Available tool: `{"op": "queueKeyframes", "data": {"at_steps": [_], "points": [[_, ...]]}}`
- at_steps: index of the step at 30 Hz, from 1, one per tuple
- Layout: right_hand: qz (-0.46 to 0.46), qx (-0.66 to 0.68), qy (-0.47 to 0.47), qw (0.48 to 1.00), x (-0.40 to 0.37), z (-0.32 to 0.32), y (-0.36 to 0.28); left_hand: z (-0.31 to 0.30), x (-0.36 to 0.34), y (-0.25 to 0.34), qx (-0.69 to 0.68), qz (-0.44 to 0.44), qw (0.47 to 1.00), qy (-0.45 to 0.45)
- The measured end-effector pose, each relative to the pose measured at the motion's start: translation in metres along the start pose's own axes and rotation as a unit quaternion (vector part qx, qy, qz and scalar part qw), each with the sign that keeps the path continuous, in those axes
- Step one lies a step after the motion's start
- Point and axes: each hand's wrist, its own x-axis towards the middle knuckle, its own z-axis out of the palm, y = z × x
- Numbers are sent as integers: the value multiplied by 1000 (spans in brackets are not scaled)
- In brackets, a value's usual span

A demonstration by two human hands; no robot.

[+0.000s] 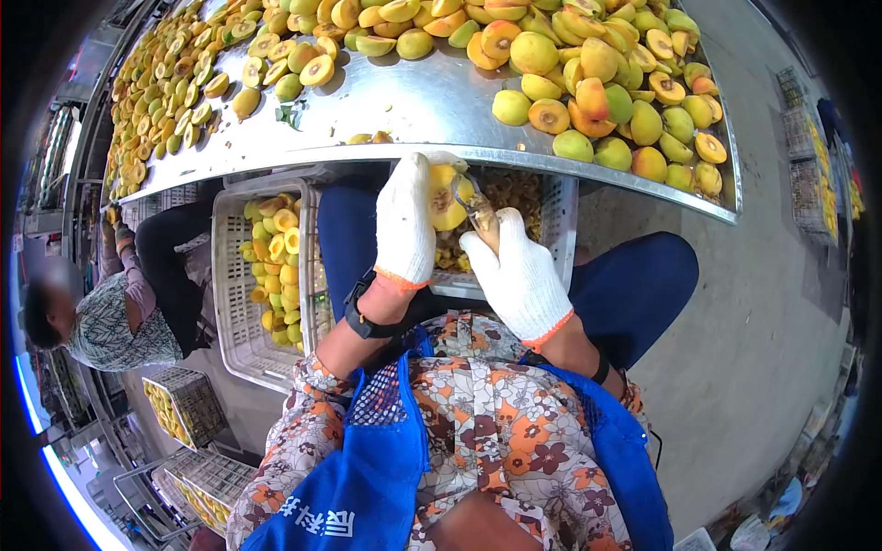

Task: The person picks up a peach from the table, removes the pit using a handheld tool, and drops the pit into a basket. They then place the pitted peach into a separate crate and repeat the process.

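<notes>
My left hand [405,225], in a white knit glove, is closed around a yellow peach half [446,200], its cut face turned to the right with a brown centre. My right hand [522,275], gloved the same way, grips the wooden handle of a pitting tool [483,220]. The tool's curved metal loop touches the cut face of the peach half, or lies just in front of it. Both hands are just below the near edge of a metal table [367,119]. Beneath them is a crate [559,211] of brown pits and scraps.
Many halved peaches [597,83] are heaped on the table. A plastic crate [225,303] of peach halves stands left of my legs. Another person [119,312] sits farther left. More crates [188,404] stand at lower left, and stacked crates [804,165] at far right.
</notes>
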Motion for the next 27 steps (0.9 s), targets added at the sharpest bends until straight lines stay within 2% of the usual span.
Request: {"op": "queueKeyframes", "data": {"at_steps": [2,3,4,5,6,8,9,10,14,16,20,21,23,24,26,27], "points": [[13,14,-21,1000,0,-1,-5,-2,-4,2,93,58,994,-1],[33,6,-32,999,0,-3,-9,-3,-5,4,94,58,994,0],[52,-2,-42,998,1,-4,-11,-3,-5,7,152,101,983,-5],[52,-2,-40,998,1,-4,-9,-3,-4,9,208,143,967,-10],[40,-18,-44,998,-1,-3,-7,-3,-4,8,208,143,968,-11],[28,-33,-48,998,-3,0,-4,-3,-5,7,207,107,972,-4],[-4,-41,-19,999,-2,2,-2,-2,-6,7,207,107,972,-3],[-36,-48,10,998,-1,4,0,-1,-6,7,181,86,980,5],[-104,-81,14,991,-3,10,12,4,-7,3,80,31,996,13],[-40,-75,2,996,-4,6,1,0,-2,5,93,32,995,-1],[-28,-45,-17,998,-7,4,3,2,0,10,157,22,987,-12],[0,-3,-32,999,-6,2,1,4,-2,11,157,21,987,-13],[29,40,-45,998,-5,-4,-4,8,-5,12,245,74,967,5],[61,56,-71,994,-5,-8,-7,6,-4,15,246,73,966,5],[93,71,-96,989,-5,-10,-9,0,4,19,191,-35,978,-82],[94,56,-99,989,-7,-7,-9,-1,5,17,191,-36,978,-82]]}}
